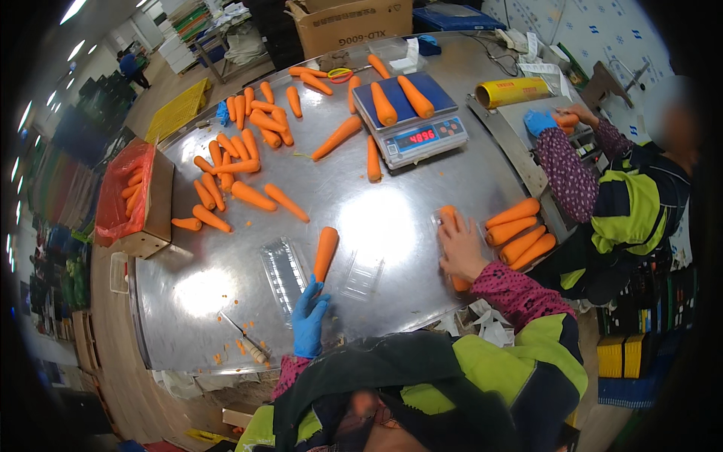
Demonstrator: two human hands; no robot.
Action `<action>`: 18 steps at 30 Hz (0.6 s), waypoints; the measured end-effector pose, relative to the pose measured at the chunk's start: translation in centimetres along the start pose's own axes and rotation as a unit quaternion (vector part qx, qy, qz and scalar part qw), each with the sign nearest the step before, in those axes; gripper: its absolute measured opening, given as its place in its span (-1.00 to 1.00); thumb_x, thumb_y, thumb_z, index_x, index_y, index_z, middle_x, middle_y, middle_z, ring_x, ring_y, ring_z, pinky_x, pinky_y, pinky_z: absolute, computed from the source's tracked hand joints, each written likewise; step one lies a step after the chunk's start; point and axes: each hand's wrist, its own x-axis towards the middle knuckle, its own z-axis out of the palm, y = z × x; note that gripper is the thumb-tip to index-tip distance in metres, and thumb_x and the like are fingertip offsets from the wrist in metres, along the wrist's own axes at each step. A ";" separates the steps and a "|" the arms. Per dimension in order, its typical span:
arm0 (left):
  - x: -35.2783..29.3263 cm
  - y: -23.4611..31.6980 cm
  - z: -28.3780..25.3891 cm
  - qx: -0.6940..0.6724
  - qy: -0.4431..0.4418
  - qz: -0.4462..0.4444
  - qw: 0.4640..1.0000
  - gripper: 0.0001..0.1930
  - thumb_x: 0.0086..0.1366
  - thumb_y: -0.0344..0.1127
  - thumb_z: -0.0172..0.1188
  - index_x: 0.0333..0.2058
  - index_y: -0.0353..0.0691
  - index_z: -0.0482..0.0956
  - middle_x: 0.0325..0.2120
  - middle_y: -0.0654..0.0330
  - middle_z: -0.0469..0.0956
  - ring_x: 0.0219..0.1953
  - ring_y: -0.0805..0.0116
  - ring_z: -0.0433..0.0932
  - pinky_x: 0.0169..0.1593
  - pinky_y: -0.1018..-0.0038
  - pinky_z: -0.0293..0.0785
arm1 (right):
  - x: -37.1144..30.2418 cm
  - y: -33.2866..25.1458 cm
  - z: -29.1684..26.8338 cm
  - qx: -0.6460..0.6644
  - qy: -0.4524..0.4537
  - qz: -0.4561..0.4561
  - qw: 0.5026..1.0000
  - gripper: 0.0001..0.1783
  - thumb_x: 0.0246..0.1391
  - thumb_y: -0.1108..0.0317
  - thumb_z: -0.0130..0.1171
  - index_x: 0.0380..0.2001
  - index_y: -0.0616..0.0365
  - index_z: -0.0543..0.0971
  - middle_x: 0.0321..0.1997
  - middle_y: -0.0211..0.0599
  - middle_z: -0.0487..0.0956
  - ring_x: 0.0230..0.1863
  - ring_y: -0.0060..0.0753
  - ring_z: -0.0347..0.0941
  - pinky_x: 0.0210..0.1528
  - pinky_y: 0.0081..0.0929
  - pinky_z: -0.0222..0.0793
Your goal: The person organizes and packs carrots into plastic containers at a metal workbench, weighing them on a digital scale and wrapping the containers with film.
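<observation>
My left hand [307, 320], in a blue glove, is closed around the narrow end of a carrot [325, 255], its thick end pointing away from me. Beside it lie a clear plastic tray [276, 265] and another clear tray [363, 274], each showing bare plastic. My bare right hand [461, 245] rests with spread fingers over a clear pack of carrots [447, 212], which it mostly hides. Just right of that hand, several carrots [516, 232] lie side by side. Farther back, a digital scale [424, 140] with a lit red display carries two carrots [398, 99].
Loose carrots [242, 166] spread over the left of the metal table [422, 196]. A red-lined cardboard box [154, 200] stands at the left edge, a knife [245, 337] near the front. At right, a co-worker's gloved hand [539, 122] is beside a yellow film roll [512, 92].
</observation>
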 end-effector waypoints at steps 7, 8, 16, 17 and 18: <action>-0.5 0.8 0.0 0.002 0.021 -0.040 0.999 -0.45 0.32 -0.58 0.12 0.30 -0.33 0.33 0.17 0.09 0.47 0.06 0.37 0.52 0.11 0.50 0.46 | 16.8 -1.4 -4.7 0.096 0.249 -0.012 0.964 -0.35 0.09 0.17 0.27 0.21 0.18 0.38 0.30 0.21 0.27 0.34 0.21 0.15 0.28 0.06 0.09; -0.4 0.6 -0.1 0.013 0.016 -0.030 0.999 -0.45 0.32 -0.58 0.12 0.30 -0.33 0.33 0.17 0.09 0.47 0.07 0.37 0.52 0.10 0.49 0.46 | 19.8 -1.8 -4.8 0.091 0.257 0.014 0.962 -0.34 0.08 0.17 0.27 0.22 0.16 0.37 0.31 0.22 0.25 0.33 0.21 0.15 0.28 0.07 0.09; -1.7 0.1 -4.9 -0.029 0.161 0.026 0.986 -0.40 0.26 -0.54 0.16 0.30 -0.29 0.34 0.09 -0.04 0.50 0.02 0.25 0.55 0.08 0.41 0.51 | 35.8 1.0 -5.0 0.004 0.179 0.190 0.965 -0.18 0.09 0.01 0.23 0.37 0.07 0.26 0.47 0.17 0.10 0.50 0.22 -0.05 0.42 0.24 -0.14; -2.0 0.8 -4.7 -0.012 0.186 0.014 0.982 -0.39 0.24 -0.53 0.16 0.30 -0.28 0.34 0.09 -0.04 0.50 0.01 0.25 0.56 0.05 0.40 0.53 | 36.6 2.0 -4.8 -0.026 0.168 0.212 0.962 -0.14 0.09 -0.01 0.24 0.39 0.04 0.23 0.50 0.17 0.06 0.52 0.23 -0.09 0.42 0.28 -0.17; -2.1 1.0 -4.8 -0.013 0.195 0.014 0.981 -0.39 0.24 -0.53 0.16 0.30 -0.29 0.34 0.09 -0.05 0.50 0.00 0.25 0.56 0.04 0.40 0.54 | 37.5 3.0 -4.7 -0.056 0.157 0.236 0.957 -0.10 0.08 -0.03 0.25 0.42 0.02 0.19 0.52 0.16 0.01 0.53 0.24 -0.12 0.42 0.31 -0.20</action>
